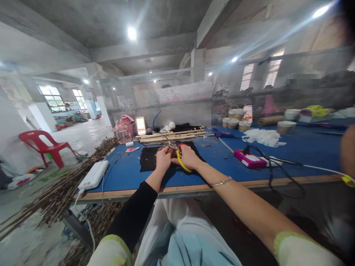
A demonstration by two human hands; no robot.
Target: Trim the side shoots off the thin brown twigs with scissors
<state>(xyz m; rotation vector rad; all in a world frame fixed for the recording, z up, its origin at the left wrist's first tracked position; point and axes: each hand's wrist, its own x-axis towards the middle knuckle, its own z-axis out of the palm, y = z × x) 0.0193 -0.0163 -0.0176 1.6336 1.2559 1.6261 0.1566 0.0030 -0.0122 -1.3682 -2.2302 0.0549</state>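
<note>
My right hand (188, 157) grips a pair of scissors (179, 159) with yellow and red handles. Their metal blades point forward and to the left. My left hand (163, 157) is close beside it, its fingers closed near the blades on something small that I cannot make out. Both hands are over a black cloth (148, 159) spread on the blue tabletop (124, 175). Bits of dry brownish plant matter show around the fingers. Just beyond the cloth lie several pale sticks (172, 137).
On the left are a white power bank (93, 175), a pink bottle (124, 133) and a heap of dry twigs (66, 192). To the right lie a magenta power strip (249, 159) with black cables, white fluff (264, 137), a glue gun (223, 133) and small pots (234, 122). Another person's arm (348, 151) shows far right.
</note>
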